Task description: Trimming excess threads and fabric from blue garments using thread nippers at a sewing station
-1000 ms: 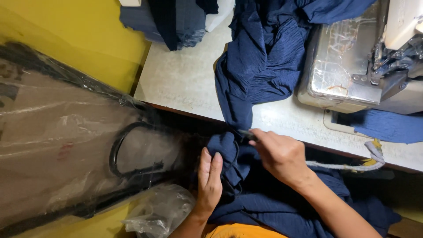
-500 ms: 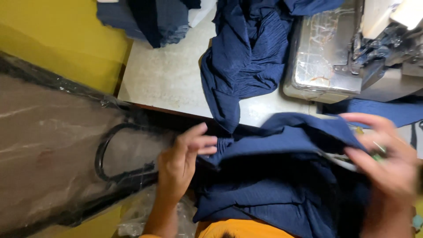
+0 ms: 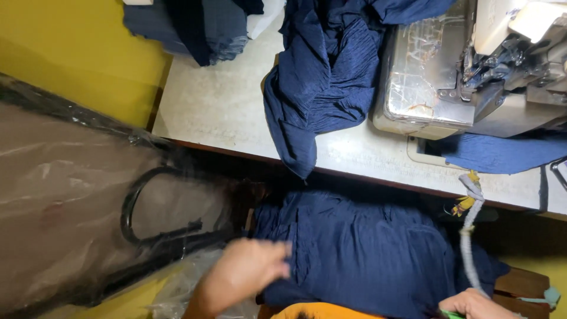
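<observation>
Both hands dropped from the table edge; the dark navy crinkled fabric piece (image 3: 360,254) now lies flat across my lap. Left hand (image 3: 245,273) presses its left edge, fingers loosely curled. Right hand (image 3: 472,306) is mostly out of frame, grip unclear. Smoothing step, I'd say; next needs the edges aligned before the grey overlock sewing machine (image 3: 466,65).

left hand (image 3: 245,274) flat, fingers (image 3: 277,260) extended, right hand (image 3: 472,306) low, mostly cropped

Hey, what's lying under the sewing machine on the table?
A strip of blue cloth sticks out from under the sewing machine onto the white table. How far it runs beneath is hidden by the machine's body. A darker navy garment lies beside the machine.
</observation>
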